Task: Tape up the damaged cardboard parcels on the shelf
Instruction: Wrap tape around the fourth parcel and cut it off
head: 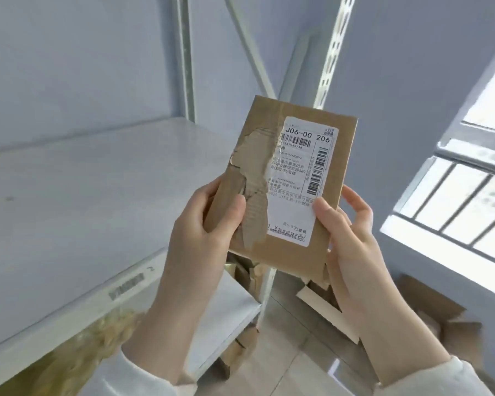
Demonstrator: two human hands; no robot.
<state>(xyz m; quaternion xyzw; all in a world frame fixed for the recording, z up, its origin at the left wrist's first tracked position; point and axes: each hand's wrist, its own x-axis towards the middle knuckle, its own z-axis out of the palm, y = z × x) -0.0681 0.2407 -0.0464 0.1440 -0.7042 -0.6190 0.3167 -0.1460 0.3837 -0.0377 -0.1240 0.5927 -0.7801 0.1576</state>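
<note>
I hold a flat brown cardboard parcel (330, 155) upright in front of me, above the right end of the white shelf (83, 195). Its face carries a white shipping label (297, 181) with barcodes, and the paper left of the label is ripped away in a long ragged strip. The bottom edge of the parcel is torn too. My left hand (203, 224) grips the parcel's lower left edge, thumb across the torn strip. My right hand (346, 224) grips the lower right edge, thumb pressing on the label's corner. No tape is in view.
White slotted shelf uprights (332, 52) rise behind the parcel. A lower shelf board (226, 310) juts out beneath it, with crumpled cardboard at its corner. Opened cardboard boxes (440, 318) lie on the tiled floor at the right. A barred window (469, 201) is at the far right.
</note>
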